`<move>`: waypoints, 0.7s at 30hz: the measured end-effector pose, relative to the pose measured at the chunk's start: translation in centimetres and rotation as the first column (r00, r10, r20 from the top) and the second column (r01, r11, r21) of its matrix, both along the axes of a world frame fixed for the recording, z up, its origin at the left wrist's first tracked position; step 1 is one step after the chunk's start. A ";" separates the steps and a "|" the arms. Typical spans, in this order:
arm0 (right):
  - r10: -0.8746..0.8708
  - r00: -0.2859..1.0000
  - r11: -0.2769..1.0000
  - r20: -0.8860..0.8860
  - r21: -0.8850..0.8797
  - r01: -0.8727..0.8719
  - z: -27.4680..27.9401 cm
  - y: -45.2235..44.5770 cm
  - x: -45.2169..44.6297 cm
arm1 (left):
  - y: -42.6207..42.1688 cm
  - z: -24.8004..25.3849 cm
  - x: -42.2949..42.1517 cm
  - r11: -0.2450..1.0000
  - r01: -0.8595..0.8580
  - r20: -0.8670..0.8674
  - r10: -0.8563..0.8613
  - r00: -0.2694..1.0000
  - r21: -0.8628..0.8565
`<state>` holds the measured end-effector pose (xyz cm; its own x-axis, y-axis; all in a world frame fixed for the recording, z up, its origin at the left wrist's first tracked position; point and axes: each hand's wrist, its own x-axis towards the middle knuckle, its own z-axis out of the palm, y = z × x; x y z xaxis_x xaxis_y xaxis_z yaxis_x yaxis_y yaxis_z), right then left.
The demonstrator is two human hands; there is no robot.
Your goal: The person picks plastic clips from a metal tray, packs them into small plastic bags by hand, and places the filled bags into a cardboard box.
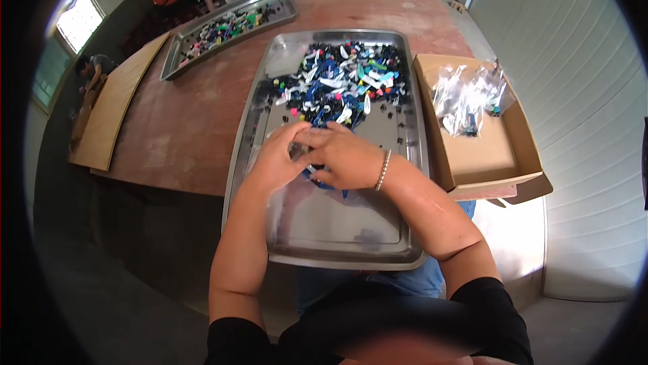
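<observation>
A large metal tray (351, 233) lies before me, with a pile of small plastic pieces (331, 81) in its far half. They are black, white, blue, pink and green; some long ones look like hair clips. Over the near edge of the pile, my left hand (275, 156) and my right hand (347, 158) meet, with fingers curled and fingertips close together. Dark blue pieces (327, 185) show beneath my right hand. Whatever lies between the fingers is mostly hidden, and I cannot make it out.
Right of the tray stands an open cardboard box (476, 156) holding clear plastic bags (469, 95) with small pieces inside. A second metal tray (229, 38) of coloured pieces is at the back left. A wooden board (121, 105) lies at the left edge. People sit beyond the table.
</observation>
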<state>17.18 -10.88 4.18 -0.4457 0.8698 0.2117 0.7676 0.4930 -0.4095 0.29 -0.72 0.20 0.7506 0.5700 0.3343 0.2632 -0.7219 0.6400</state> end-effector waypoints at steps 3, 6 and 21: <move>0.028 1.000 0.999 -0.001 0.019 -0.028 0.0 0.2 0.4 | -0.6 1.4 0.2 1.000 0.009 -0.025 -0.009 1.000 0.001; 0.056 0.998 0.998 -0.003 0.011 -0.056 0.1 0.0 0.2 | -0.6 0.6 0.1 0.999 -0.007 -0.020 0.006 1.000 -0.053; -0.042 0.997 0.999 0.069 0.002 0.042 -0.3 0.4 -0.7 | -0.5 0.2 -0.1 0.995 -0.033 -0.008 0.034 0.999 0.091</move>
<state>16.49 -10.52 3.93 -0.4224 0.8879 0.1823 0.8142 0.4600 -0.3542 0.22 -1.18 0.37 0.7349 0.5626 0.3788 0.2945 -0.7678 0.5690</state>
